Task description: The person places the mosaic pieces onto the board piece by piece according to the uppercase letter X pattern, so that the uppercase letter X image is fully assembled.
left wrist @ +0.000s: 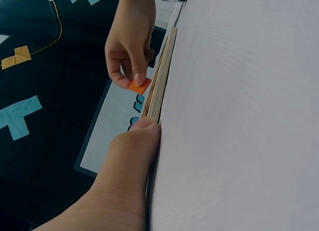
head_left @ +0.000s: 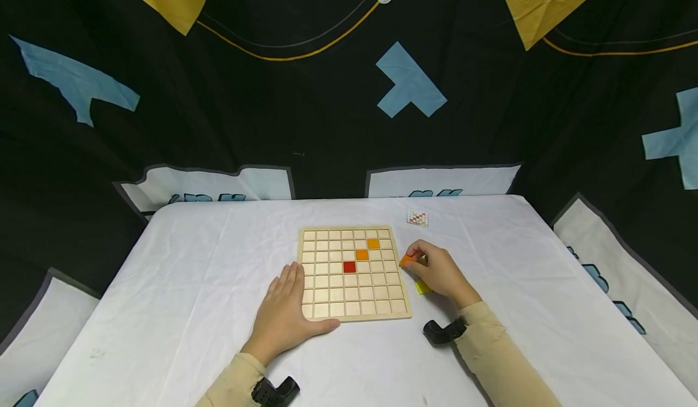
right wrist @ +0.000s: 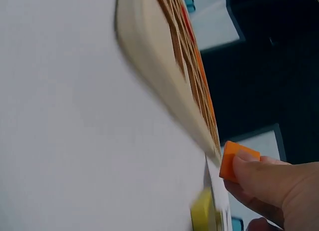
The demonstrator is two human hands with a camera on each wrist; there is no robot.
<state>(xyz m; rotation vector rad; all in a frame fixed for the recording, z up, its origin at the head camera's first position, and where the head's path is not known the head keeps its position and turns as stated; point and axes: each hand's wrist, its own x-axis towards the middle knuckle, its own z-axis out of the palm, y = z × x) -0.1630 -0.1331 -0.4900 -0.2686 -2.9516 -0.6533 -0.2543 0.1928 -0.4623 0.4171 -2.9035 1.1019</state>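
Observation:
A pale wooden grid board (head_left: 362, 318) lies on the white table. On it, a red square tile (head_left: 349, 267) and two orange tiles, one in the middle (head_left: 362, 254) and one farther back (head_left: 373, 243), form a diagonal. My left hand (head_left: 283, 319) rests against the board's left side, fingers straight, with the thumb along the near edge. Just off the board's right edge, my right hand (head_left: 440, 272) pinches another orange tile (right wrist: 230, 158) between thumb and fingers. Below that hand, yellow tiles (head_left: 422, 287) lie on the cloth, partly hidden by it.
A small card with a coloured grid pattern (head_left: 417, 218) lies behind the board to the right. Black wrist devices sit on the left sleeve (head_left: 275, 391) and right sleeve (head_left: 444, 332). A dark curtain (head_left: 327, 122) with coloured patches hangs behind the table.

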